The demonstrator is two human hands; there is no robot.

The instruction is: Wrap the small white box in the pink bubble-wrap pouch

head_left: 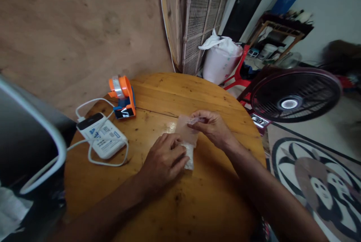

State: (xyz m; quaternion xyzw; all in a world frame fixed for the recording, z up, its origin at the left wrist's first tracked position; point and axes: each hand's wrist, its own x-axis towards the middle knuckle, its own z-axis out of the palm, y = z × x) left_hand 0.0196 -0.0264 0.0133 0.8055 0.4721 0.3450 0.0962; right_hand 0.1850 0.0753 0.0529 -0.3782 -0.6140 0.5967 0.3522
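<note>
A small packet with a pinkish, see-through upper part [186,133] and a white lower part [189,156] lies on the wooden table between my hands. I cannot tell whether these are one bag or two. My left hand [166,156] has its fingers curled over the packet's left side, thumb and fingertips pressed on it. With thumb and fingers pinched together, my right hand [213,127] grips a bit of crinkled clear plastic [196,120] at the top edge of the packet.
The round wooden table [180,200] carries a white power bank [103,136] with a looped white cable and an orange-and-blue holder [124,97]. Right of it stand a fan [296,95], a red chair [239,71] and a white sack [221,59]. A plywood wall [84,27] borders the left.
</note>
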